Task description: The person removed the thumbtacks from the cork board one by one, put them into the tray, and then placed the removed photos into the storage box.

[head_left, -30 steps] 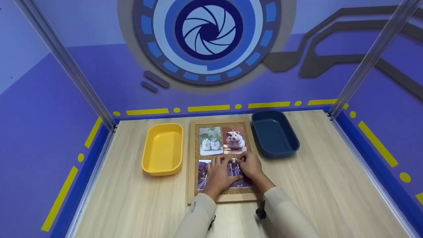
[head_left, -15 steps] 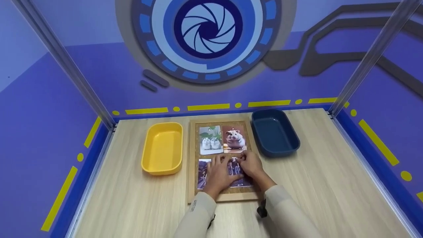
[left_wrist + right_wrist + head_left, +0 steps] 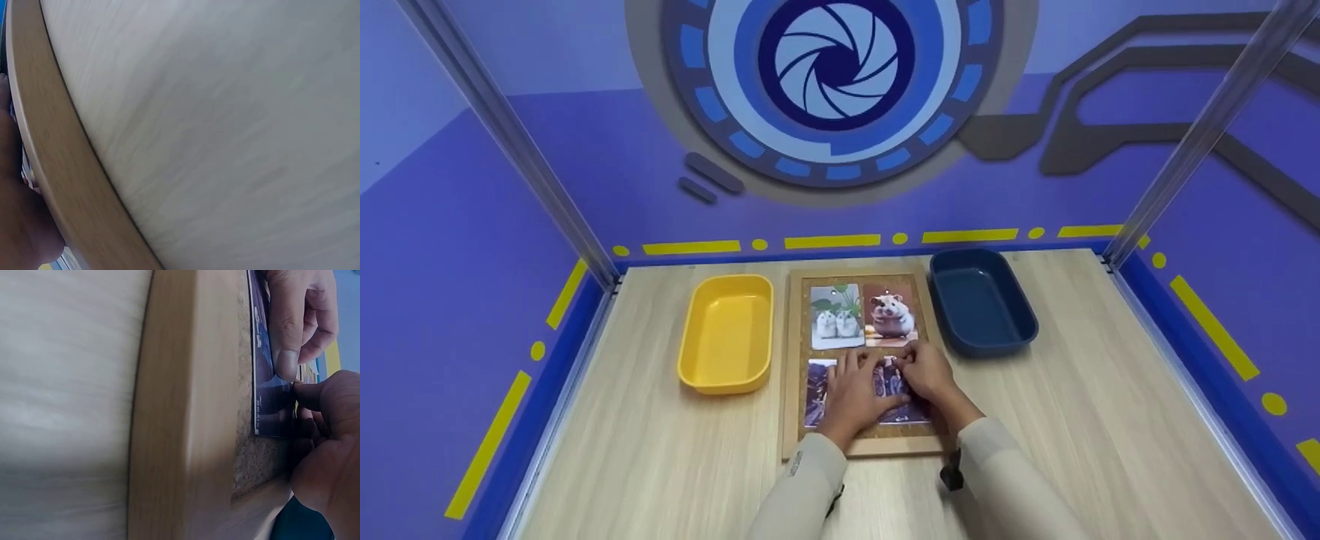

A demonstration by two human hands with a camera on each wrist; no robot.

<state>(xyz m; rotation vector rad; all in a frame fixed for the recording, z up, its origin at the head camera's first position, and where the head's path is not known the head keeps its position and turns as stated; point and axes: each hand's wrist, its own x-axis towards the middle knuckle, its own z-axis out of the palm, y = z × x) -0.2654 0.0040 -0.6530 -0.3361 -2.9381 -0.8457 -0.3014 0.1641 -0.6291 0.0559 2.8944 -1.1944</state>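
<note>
Lying on the surface [image 3: 637, 457], the wood-framed board [image 3: 793, 360] is under both hands. A yellow tray [image 3: 727, 337] sits left of the hands, and a blue tray [image 3: 982, 300] sits past the right hand [image 3: 928, 371]. The left hand [image 3: 855, 394] is spread out, with a dark card [image 3: 911, 415] under its thumb. The right hand pinches something small at the card's top; I cannot tell what. Both have hardly moved this past second, so this card seems not done yet.

A pale wood-grain counter [image 3: 1125, 420] carries three things directly: a wood-framed corkboard [image 3: 793, 360] lying flat in the middle, a yellow tray [image 3: 727, 334] near its left edge, and a dark blue tray [image 3: 981, 307] just beside its right.
</note>
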